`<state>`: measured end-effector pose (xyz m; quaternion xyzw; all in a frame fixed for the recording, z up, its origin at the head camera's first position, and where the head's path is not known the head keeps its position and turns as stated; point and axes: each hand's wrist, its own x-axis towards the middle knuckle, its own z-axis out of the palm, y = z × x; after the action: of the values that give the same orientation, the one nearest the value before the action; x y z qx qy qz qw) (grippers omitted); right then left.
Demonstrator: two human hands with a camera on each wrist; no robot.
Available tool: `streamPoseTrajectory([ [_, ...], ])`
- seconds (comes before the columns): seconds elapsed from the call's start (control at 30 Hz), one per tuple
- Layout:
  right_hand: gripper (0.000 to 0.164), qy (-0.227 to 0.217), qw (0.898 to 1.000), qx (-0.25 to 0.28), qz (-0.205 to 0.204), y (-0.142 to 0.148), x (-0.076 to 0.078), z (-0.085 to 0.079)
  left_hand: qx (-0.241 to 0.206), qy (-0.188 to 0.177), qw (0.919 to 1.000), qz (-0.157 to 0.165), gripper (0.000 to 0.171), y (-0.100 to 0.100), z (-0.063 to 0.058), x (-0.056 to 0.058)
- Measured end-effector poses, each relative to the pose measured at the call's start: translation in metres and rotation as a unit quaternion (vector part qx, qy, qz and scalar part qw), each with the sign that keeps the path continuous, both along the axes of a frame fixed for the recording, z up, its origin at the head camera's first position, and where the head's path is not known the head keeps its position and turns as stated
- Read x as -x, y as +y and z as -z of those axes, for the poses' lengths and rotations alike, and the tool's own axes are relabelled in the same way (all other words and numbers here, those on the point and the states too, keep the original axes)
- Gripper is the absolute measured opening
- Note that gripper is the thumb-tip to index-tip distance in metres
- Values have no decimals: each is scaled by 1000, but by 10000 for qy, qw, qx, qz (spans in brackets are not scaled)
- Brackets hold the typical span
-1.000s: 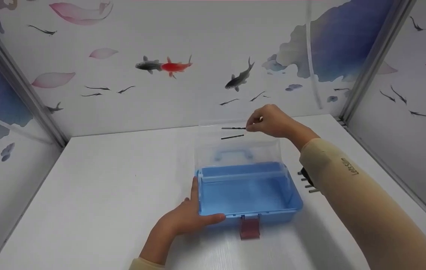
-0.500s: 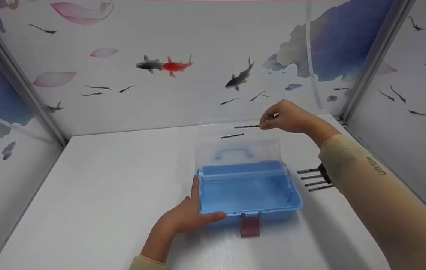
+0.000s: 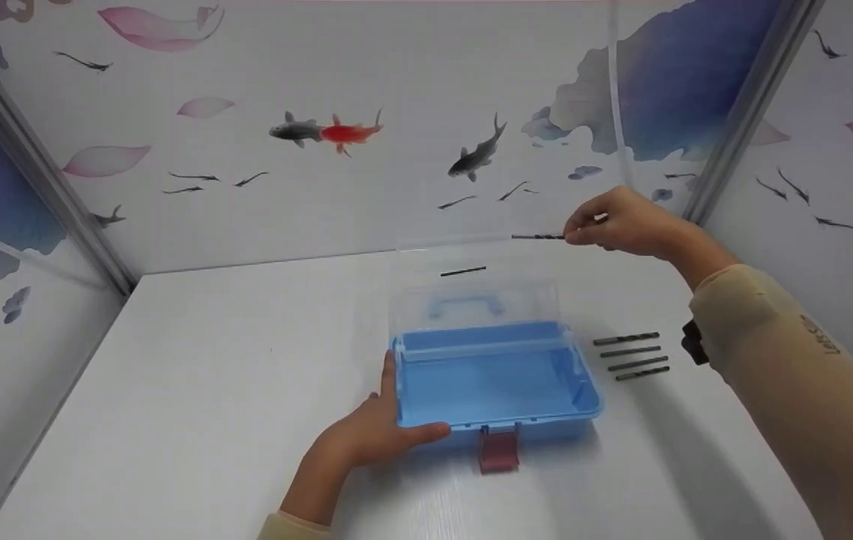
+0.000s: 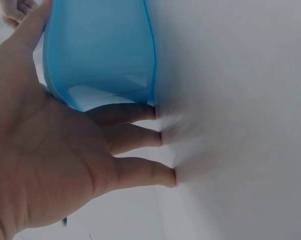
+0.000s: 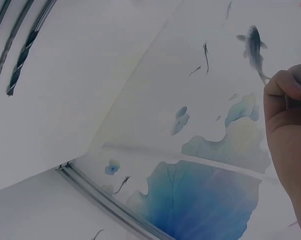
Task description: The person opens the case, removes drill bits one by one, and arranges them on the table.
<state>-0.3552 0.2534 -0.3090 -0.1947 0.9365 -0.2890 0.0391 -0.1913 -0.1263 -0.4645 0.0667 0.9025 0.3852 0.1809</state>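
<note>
In the head view my right hand pinches one end of a thin dark drill bit, held level above the back of the table and pointing left. A second drill bit shows through the clear lid. The blue plastic box stands with its lid raised at the back. My left hand rests against the box's left front corner, thumb along the front rim. Its fingers are straight, tips down at the table in the left wrist view. The right wrist view leaves the held bit out.
Several drill bits lie in a row on the white table, right of the box. A red latch hangs from the box front. A patterned back wall and side walls enclose the table.
My right hand has moved right and a little up with the drill bit, away from the lid. Its sleeve now leaves the row of bits uncovered. The left hand and box stay put.
</note>
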Motion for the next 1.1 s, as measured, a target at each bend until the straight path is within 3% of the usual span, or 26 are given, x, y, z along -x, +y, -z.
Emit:
streamPoseTrajectory([
  [0.6, 23, -292, 9988, 249, 300, 71, -27, 32, -71, 14, 10000, 38, 144, -1, 3, 1],
  [0.9, 28, -703, 9961, 207, 490, 106, -40, 62, -4, 70, 10000, 27, 141, 1, 1, 0],
  [1.1, 27, -723, 9956, -3, 603, 119, -50, 77, 50, 21, 10000, 24, 142, 0, 0, 0],
])
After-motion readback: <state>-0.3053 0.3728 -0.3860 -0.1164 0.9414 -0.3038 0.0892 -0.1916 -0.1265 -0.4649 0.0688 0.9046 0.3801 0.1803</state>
